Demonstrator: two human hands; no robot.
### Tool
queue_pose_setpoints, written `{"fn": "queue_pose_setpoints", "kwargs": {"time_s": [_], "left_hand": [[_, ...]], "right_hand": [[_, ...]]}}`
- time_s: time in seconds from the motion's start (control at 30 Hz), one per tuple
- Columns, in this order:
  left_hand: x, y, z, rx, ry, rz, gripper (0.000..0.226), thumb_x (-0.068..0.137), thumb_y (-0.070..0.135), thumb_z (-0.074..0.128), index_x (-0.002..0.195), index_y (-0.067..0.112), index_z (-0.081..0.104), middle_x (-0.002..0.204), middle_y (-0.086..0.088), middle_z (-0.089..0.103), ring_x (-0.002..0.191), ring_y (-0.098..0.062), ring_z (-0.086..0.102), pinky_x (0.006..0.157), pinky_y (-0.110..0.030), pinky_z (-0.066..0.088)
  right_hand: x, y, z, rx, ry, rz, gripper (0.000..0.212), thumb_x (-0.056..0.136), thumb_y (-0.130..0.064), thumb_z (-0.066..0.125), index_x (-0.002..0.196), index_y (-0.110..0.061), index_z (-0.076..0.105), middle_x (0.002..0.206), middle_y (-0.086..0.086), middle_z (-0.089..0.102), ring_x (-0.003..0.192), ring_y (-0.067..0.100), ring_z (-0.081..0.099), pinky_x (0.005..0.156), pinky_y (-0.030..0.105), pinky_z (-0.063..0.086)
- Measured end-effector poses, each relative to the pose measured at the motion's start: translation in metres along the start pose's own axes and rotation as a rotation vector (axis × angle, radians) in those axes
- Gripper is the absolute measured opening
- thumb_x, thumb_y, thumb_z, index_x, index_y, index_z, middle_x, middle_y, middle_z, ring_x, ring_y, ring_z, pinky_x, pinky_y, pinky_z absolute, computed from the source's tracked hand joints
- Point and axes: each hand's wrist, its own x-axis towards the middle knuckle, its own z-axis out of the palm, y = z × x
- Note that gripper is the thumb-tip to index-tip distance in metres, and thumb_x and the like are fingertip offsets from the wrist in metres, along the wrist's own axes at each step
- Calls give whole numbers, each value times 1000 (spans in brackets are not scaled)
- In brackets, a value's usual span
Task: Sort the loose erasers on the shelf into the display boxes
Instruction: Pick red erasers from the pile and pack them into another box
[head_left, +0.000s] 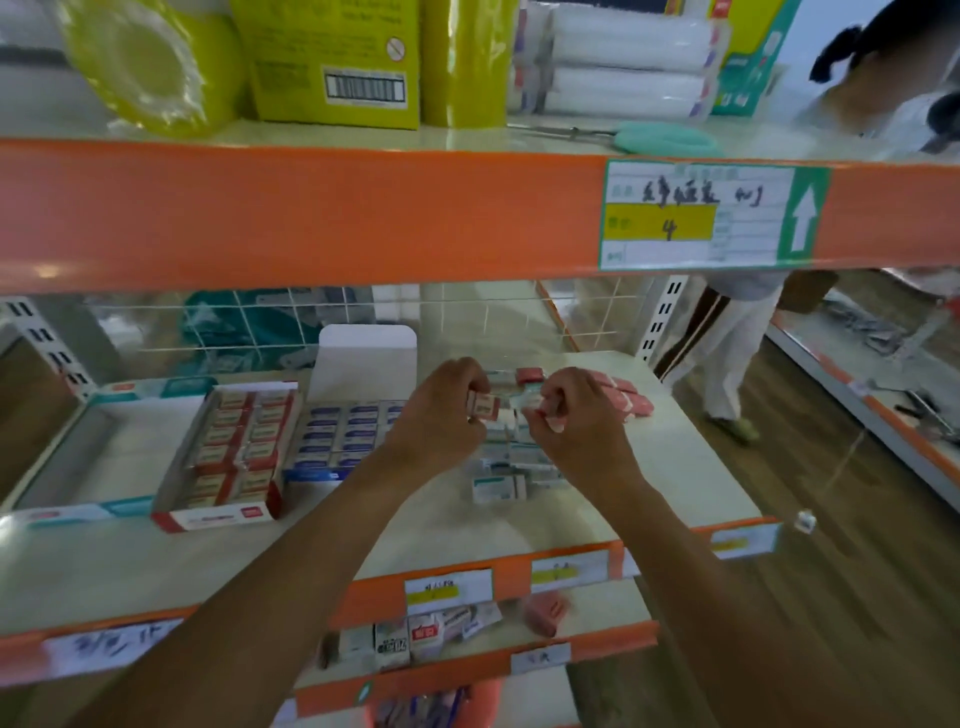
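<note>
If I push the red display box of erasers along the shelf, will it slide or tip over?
It will probably slide flat rather than tip: the red display box is low and wide, and rows of erasers weigh it down. The shelf looks smooth, so it should glide easily.
</note>
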Motion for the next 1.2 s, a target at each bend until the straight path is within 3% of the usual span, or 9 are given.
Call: {"fn": "queue_pose_setpoints", "kwargs": {"time_s": [0.13,0.2,0.3,0.5,0.6,0.8,0.87,1.03,1.2], "left_hand": [[-7,-10,-11,-13,42,-30,26,72,0,65,84,17,49,83,0,53,73,-15,50,55,-18,33],[-10,-15,-17,-4,63,-41,20,76,4,65,84,16,51,84,-1,56,75,-17,53,59,-22,38],[-15,-25,-28,41,79,-59,17,79,11,67,90,15,55,90,0,62,81,-16,57,66,-26,45],[-26,-43,-53,82,80,-96,28,83,13,67,109,15,56,111,-1,64,102,-16,58,82,-22,44],[-31,-51,-62,93,87,-127,39,84,12,66,121,17,57,123,-1,60,111,-18,57,96,-30,46],[-42,-74,-83,137,94,-154,30,84,15,65,114,18,62,116,-1,63,101,-16,59,83,-24,49],[-47,-81,-93,126,110,-171,30,84,14,65,113,17,61,117,0,61,100,-13,55,81,-21,46],[-62,-101,-118,110,150,-181,27,80,17,70,107,16,63,111,1,63,97,-15,56,81,-23,47],[-75,-131,-138,237,116,-195,28,80,27,72,105,17,66,101,5,55,95,-10,41,82,-20,34]], "right_hand": [[5,-10,14,-16,-16,-36,20,74,-4,75,81,-7,56,82,5,56,70,13,50,63,8,38],[6,-17,19,-10,-28,-46,20,74,-5,75,79,-7,56,88,10,59,72,21,58,64,18,47],[9,-26,27,14,-41,-66,23,74,-3,75,77,-8,53,88,8,56,73,21,58,62,27,51],[11,-45,44,42,-66,-111,22,74,1,74,77,-5,52,91,8,52,76,18,55,68,21,48],[14,-58,53,46,-98,-89,22,75,-3,73,87,-7,55,92,5,51,75,15,52,63,19,45],[20,-90,77,40,-185,-121,39,73,0,74,109,-5,60,106,10,50,88,15,54,78,11,44],[21,-100,85,44,-203,-144,37,73,1,73,108,-4,61,104,10,50,85,13,52,74,4,39],[21,-128,106,48,-258,-183,31,78,-8,74,106,-6,62,100,8,55,81,7,49,69,2,36],[21,-153,127,-19,-319,-232,31,81,-17,72,109,-9,62,104,6,61,97,18,52,77,21,42]]}}
